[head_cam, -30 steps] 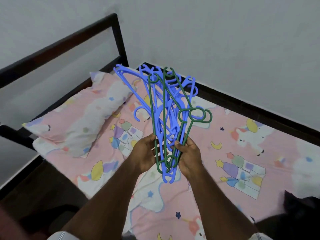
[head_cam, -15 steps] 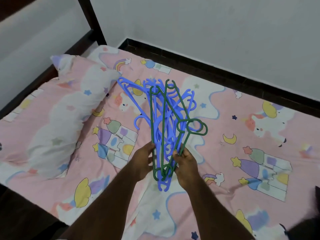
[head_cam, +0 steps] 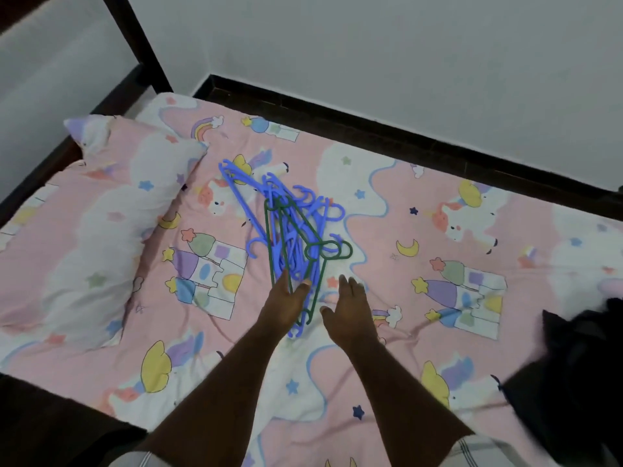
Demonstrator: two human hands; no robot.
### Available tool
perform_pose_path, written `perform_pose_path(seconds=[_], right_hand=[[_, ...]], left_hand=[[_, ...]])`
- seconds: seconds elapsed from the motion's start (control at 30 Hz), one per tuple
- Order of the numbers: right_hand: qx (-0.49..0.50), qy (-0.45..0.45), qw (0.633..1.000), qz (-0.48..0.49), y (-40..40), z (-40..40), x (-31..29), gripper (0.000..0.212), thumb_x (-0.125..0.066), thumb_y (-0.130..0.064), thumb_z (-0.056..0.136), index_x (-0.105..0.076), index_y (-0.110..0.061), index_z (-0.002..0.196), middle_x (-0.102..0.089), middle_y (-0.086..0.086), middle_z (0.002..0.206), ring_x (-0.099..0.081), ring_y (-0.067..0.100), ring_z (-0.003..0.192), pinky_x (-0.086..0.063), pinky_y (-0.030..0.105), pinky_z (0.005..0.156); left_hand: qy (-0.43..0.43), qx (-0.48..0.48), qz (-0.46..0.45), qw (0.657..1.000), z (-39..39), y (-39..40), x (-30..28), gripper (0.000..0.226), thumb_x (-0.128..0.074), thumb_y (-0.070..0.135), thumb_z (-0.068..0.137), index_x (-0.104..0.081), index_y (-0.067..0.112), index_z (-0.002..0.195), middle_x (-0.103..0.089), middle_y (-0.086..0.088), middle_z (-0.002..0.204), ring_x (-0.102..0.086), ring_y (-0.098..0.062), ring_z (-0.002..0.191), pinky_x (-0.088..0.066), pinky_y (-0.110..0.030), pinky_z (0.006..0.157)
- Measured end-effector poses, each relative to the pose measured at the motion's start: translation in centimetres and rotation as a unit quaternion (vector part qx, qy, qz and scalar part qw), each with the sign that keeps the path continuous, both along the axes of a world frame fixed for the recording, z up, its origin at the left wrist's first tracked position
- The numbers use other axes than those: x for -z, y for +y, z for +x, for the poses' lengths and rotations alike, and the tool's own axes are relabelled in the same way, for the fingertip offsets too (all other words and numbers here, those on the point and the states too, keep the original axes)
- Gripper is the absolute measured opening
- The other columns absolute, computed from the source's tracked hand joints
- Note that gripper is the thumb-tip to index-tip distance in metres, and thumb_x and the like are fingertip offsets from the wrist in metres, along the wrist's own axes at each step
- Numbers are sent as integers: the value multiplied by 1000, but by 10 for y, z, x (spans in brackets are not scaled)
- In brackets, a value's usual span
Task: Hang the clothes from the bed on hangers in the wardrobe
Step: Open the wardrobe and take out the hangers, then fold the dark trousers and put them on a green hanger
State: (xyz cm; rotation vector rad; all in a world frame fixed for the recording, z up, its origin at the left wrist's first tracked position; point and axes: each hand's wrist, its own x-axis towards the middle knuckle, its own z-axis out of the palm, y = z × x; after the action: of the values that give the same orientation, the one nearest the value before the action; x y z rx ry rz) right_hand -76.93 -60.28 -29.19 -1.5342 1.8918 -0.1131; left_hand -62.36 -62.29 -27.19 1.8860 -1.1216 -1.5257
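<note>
A bundle of blue and green plastic hangers (head_cam: 293,234) lies on the bed (head_cam: 421,315), on its pink unicorn-print sheet. My left hand (head_cam: 286,303) hovers over the near end of the bundle with fingers spread, holding nothing. My right hand (head_cam: 349,308) is just to the right of the hangers, fingers apart and empty. A heap of dark clothes (head_cam: 580,372) sits at the bed's right edge, partly cut off by the frame.
A pillow (head_cam: 101,224) in matching print lies at the left by the dark headboard (head_cam: 135,45). A dark bed frame rail (head_cam: 404,136) runs along the white wall behind. Dark floor shows at the lower left.
Both hands have let go of the hanger bundle, which has dropped from upright in my grip to lying flat on the sheet. The view has tilted further down.
</note>
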Motion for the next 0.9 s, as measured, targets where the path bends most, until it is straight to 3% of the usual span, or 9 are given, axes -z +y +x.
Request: perform_pose_path(seconds=[0.13, 0.23, 0.33, 0.5, 0.73, 0.9], right_hand=[[-27, 54, 998, -17, 19, -16, -26, 79, -57, -35, 96, -15, -10, 158, -15, 11, 165, -9, 29, 153, -22, 45, 120], [-35, 89, 995, -32, 35, -35, -43, 76, -54, -35, 97, -15, -11, 158, -12, 9, 166, -7, 28, 154, -20, 47, 120], [-20, 98, 994, -33, 48, -59, -54, 76, -52, -35, 97, -14, -12, 158, -10, 8, 167, -5, 28, 154, -19, 48, 122], [8, 90, 995, -34, 78, -118, -61, 73, -51, -34, 98, -16, -11, 158, -14, 8, 166, -9, 27, 154, -21, 45, 122], [85, 69, 994, -14, 151, -261, -58, 70, -52, -29, 95, -24, -10, 156, -25, 8, 163, -18, 25, 152, -26, 42, 120], [126, 65, 990, -11, 205, -383, -65, 65, -49, -29, 98, -25, -11, 156, -27, 7, 163, -17, 24, 152, -19, 42, 122]], left_hand=[[-36, 37, 2, 999, -18, 17, -4, 75, -53, 53, 98, -22, 22, 159, -32, 0, 162, -32, -20, 148, -27, -44, 121], [-69, 61, -25, 995, -44, 31, -19, 74, -52, 47, 100, -20, 17, 160, -26, 0, 164, -25, -18, 150, -20, -36, 123], [-78, 71, -52, 993, -78, 43, -27, 67, -55, 36, 101, -27, 12, 157, -37, 5, 152, -30, -12, 145, -22, -26, 117], [-84, 128, -27, 988, -146, 67, -27, 69, -50, 40, 103, -22, 12, 159, -24, -5, 165, -23, -18, 151, -19, -31, 120], [-110, 210, -29, 971, -292, 124, -35, 65, -45, 42, 104, -24, 12, 158, -27, -6, 164, -27, -21, 150, -20, -31, 119], [-138, 289, -23, 947, -416, 164, -46, 61, -39, 45, 105, -23, 18, 158, -25, -3, 165, -27, -25, 150, -22, -35, 119]])
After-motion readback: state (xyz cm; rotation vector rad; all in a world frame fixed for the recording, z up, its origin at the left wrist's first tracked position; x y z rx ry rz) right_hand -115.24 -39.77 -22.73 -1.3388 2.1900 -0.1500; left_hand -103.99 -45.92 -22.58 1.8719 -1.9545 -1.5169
